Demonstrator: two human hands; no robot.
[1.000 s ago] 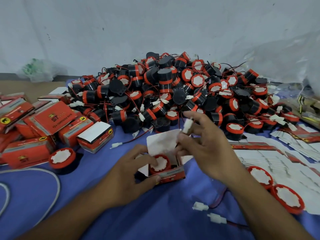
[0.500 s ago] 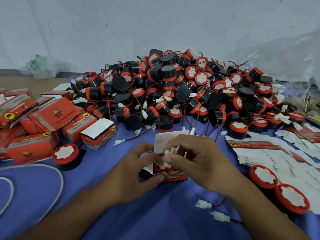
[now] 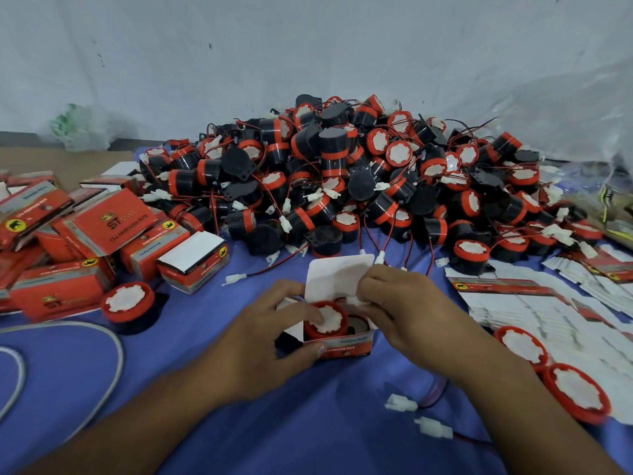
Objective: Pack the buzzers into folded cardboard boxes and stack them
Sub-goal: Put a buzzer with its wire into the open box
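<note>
A small red cardboard box (image 3: 346,346) stands open on the blue cloth in front of me, its white lid flap up. Inside it sits a red-and-black buzzer (image 3: 325,322) with a white top. My left hand (image 3: 263,344) grips the box's left side, thumb along the front and a finger on the buzzer. My right hand (image 3: 407,310) is at the box's right edge, fingers pinching a white flap or connector over the opening. Behind the box rises a big pile of buzzers (image 3: 359,176) with red wires and white connectors.
Packed red boxes (image 3: 102,228) lie heaped at the left, with one loose buzzer (image 3: 128,303) beside them. Flat white box blanks (image 3: 548,303) spread at the right, two buzzers (image 3: 548,368) near my right forearm. A grey cable (image 3: 113,347) loops at the left. Loose white connectors (image 3: 418,413) lie near me.
My right hand came down from above the box, where it held a white connector, to the box's opening. The buzzer now shows clearly inside the box.
</note>
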